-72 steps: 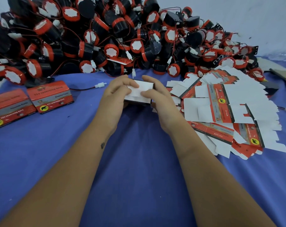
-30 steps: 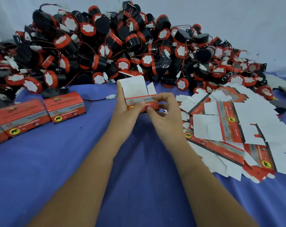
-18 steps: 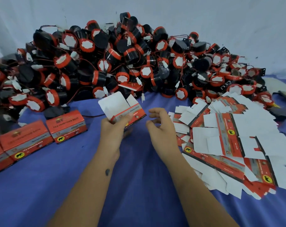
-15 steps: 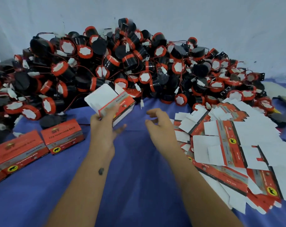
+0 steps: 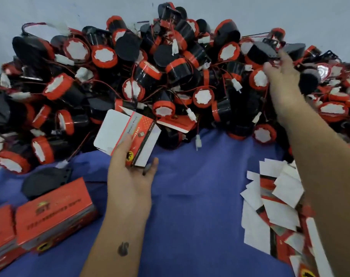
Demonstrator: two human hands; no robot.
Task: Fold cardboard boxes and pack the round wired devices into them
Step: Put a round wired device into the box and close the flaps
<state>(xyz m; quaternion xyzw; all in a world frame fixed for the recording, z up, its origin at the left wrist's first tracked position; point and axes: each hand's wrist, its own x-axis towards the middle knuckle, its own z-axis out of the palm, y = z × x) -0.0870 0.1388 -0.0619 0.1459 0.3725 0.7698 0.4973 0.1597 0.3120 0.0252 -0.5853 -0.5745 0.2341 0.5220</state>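
Box (image 5: 130, 134) sits folded in your left hand (image 5: 130, 182), fingers curled under it, flap open toward the pile to take a device. Your right hand (image 5: 280, 76) reaches at one o'clock, fingers loose over a black device (image 5: 259, 51); grip unclear.

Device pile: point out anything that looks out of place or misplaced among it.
One red-and-white flat box blank lies wedged among the round wired devices at the pile's front edge, apart from the stack of flat blanks at the right. One black device also sits alone on the blue cloth, beside the packed boxes.
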